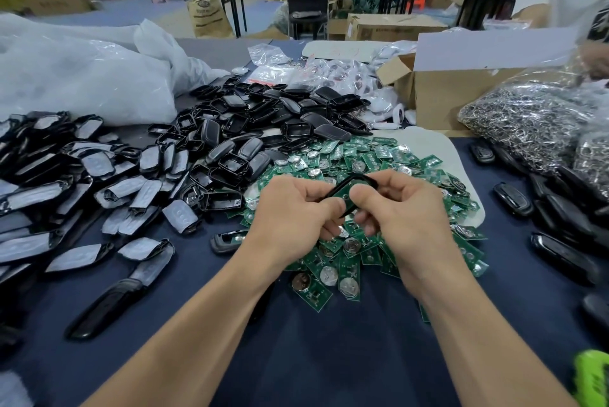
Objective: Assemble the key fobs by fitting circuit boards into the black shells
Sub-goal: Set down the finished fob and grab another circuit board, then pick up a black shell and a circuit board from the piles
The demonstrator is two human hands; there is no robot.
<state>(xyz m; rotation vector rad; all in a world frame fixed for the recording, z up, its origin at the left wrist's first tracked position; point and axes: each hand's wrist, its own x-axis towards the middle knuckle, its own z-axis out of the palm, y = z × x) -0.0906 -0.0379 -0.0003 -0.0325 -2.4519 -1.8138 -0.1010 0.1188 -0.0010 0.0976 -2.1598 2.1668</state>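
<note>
Both grips hold one black shell in the air, just above the pile of green boards.

The shell is a thin, open plastic frame, probably light, stiff and a little slick, with a circuit board lying inside it. The left grip pinches its near end, and the right grip is curled round the far side with its thumb over the board. I judge the rim edges the safest hold. The board looks brittle, and its coin cell could slip, so pressure belongs on the corners. The pile lies close below, and a heap of empty shells crowds the left. Darker fobs and a bag of metal rings close the right. The bare bench towards the person offers open room.
</note>
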